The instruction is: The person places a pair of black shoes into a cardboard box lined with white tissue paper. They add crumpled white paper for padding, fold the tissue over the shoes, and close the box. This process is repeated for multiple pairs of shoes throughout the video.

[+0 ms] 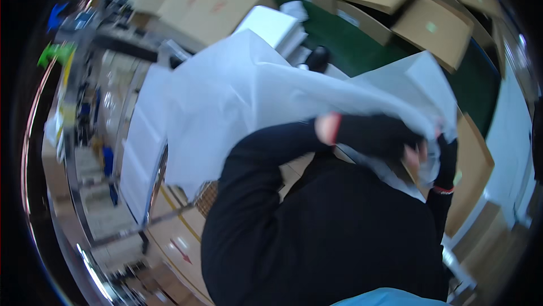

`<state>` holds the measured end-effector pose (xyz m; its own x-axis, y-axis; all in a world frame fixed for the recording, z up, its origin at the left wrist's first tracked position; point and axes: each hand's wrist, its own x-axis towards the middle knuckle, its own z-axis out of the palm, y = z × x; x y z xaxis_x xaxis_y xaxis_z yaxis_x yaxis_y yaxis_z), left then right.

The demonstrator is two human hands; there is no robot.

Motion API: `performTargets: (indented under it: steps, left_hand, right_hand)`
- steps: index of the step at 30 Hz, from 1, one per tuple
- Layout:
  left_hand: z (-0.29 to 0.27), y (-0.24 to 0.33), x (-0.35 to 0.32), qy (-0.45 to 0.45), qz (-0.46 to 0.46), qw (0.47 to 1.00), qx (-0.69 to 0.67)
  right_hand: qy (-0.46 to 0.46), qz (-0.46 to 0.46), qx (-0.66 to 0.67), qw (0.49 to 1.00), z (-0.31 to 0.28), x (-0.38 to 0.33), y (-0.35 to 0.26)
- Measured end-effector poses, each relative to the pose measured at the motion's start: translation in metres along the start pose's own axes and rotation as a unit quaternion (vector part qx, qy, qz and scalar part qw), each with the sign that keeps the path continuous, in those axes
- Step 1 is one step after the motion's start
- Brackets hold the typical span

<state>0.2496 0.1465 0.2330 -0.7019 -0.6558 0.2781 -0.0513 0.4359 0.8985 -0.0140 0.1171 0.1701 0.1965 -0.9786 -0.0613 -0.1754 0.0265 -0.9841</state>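
A large, thin white sheet (220,97), which looks like soft packing foam, spreads from the left across to my hands and drapes in loose folds. Wearing a black fingerless glove with a red-edged cuff, my left hand (382,138) is closed on the sheet's near edge, its fingertips blurred. My right hand (447,162), gloved the same way, grips the gathered sheet just to the right. Part of its fingers is hidden by the folds. The two hands are close together in front of my chest.
Open brown cardboard boxes (432,29) stand in rows on a green surface (362,54) at the far right. Closed cartons (209,6) and a white stack (268,26) lie beyond the sheet. At left is a white-topped table (141,142); a cardboard tray (472,176) sits at right.
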Motion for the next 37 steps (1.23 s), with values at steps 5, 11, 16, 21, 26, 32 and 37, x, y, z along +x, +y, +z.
performTargets:
  steps: [5, 11, 16, 21, 26, 32, 37]
  left_hand:
    - [-0.108, -0.100, -0.031, 0.204, -0.061, 0.855, 0.473]
    - [-0.157, -0.138, -0.002, -0.185, -0.265, 0.923, 0.209]
    - [-0.207, -0.218, 0.057, -0.139, -0.205, 0.941, 0.230]
    - [-0.164, -0.289, 0.132, 0.039, -0.166, 0.795, 0.582]
    - [-0.084, -0.232, 0.128, 0.279, -0.006, 0.731, 0.623]
    - [0.019, -0.254, 0.089, 0.052, -0.234, 0.806, 0.541]
    - [0.061, -0.275, 0.040, 0.062, -0.225, 0.828, 0.510]
  right_hand:
    - [0.262, 0.101, 0.012, 0.960, -0.163, -0.054, 0.062]
    - [0.446, 0.153, -0.021, 0.882, -0.222, -0.144, 0.102]
    - [0.577, 0.222, -0.203, 0.760, -0.299, -0.201, 0.137]
    - [0.580, 0.205, -0.301, 0.729, -0.372, -0.222, 0.184]
    - [0.555, 0.175, -0.438, 0.685, -0.415, -0.232, 0.221]
    - [0.452, 0.455, -0.538, 0.547, -0.455, -0.273, 0.211]
    - [0.502, 0.002, -0.697, 0.513, -0.308, -0.150, 0.067]
